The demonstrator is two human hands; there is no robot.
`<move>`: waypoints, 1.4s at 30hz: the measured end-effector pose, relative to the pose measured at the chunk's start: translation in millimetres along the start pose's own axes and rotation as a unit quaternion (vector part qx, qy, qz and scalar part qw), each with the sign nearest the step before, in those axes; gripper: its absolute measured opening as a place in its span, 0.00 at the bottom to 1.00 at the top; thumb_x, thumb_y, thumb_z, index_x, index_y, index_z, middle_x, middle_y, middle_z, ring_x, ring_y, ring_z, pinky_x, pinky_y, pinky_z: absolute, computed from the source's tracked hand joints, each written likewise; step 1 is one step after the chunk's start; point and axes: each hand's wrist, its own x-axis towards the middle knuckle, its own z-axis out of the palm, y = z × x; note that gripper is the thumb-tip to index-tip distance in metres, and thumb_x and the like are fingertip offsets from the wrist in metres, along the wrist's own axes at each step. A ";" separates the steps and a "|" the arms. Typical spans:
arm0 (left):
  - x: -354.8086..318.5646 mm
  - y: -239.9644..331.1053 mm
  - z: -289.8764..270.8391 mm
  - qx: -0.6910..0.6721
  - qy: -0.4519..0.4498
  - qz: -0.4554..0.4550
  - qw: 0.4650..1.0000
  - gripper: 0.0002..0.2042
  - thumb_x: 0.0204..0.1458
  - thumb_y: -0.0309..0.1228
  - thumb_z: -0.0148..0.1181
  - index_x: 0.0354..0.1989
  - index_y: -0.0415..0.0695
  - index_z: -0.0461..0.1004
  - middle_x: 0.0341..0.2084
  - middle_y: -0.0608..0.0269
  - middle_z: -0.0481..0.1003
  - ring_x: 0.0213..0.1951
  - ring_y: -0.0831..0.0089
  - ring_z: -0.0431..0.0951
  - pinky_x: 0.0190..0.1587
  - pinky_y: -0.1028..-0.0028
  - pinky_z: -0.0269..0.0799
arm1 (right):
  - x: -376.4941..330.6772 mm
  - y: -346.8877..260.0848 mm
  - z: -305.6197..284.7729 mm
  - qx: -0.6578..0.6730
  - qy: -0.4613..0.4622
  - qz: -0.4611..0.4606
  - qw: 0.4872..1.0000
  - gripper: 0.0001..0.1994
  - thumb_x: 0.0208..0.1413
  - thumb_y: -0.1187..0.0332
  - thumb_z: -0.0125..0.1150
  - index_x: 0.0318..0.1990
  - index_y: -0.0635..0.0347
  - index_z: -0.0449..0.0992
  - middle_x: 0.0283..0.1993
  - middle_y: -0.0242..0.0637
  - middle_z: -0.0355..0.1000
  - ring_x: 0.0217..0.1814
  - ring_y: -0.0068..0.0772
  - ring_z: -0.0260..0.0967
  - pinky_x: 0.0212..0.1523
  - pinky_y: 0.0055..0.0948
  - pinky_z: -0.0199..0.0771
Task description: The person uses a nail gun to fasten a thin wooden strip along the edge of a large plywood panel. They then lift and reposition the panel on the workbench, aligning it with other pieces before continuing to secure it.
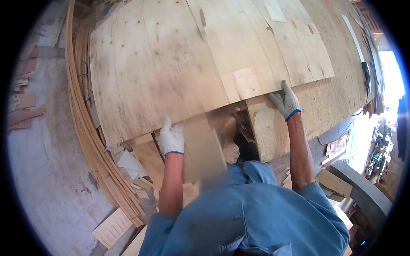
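A large plywood sheet [166, 72] with knots and patched seams spans the upper middle of the view. My left hand [172, 136], in a white knitted glove with a blue cuff, grips its near edge left of centre. Farther right, my right hand [287, 102], gloved the same way, holds that edge too, a finger resting on top. The fingers beneath the sheet are hidden. Under its right part lies another wooden board [273, 132]. A tan panel [198, 147] stands below the near edge, between my left hand and my body.
Long thin wood strips [81, 123] run in a bundle along the left side. Offcuts [130, 164] lie below the sheet, and a slotted board [112, 228] is on the floor. A black tool with a cord [366, 77] sits at the far right, above a curved grey surface [363, 187].
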 end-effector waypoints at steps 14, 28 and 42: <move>28.5 15.0 15.1 -0.051 0.003 -0.036 0.998 0.25 0.56 0.25 0.59 0.61 0.45 0.60 0.60 0.53 0.64 0.62 0.52 0.62 0.65 0.42 0.54 | 43.2 16.9 9.1 -0.207 0.024 -0.166 0.964 0.27 0.55 0.63 0.64 0.58 0.69 0.66 0.53 0.47 0.71 0.53 0.39 0.70 0.52 0.36 0.74; 41.4 17.1 29.9 -0.037 -0.014 -0.025 0.999 0.27 0.56 0.28 0.58 0.64 0.41 0.56 0.62 0.48 0.61 0.64 0.50 0.59 0.66 0.44 0.51 | 52.5 -10.9 48.7 -0.067 0.020 -0.074 0.995 0.13 0.65 0.60 0.51 0.49 0.59 0.72 0.42 0.40 0.73 0.43 0.35 0.71 0.43 0.39 0.79; 63.1 23.1 55.3 -0.014 -0.039 0.002 0.999 0.26 0.58 0.30 0.56 0.64 0.42 0.56 0.62 0.49 0.61 0.64 0.50 0.59 0.67 0.46 0.49 | 60.7 -39.9 88.7 0.132 0.060 0.025 0.989 0.17 0.63 0.63 0.54 0.51 0.68 0.69 0.46 0.47 0.71 0.46 0.41 0.72 0.48 0.41 0.78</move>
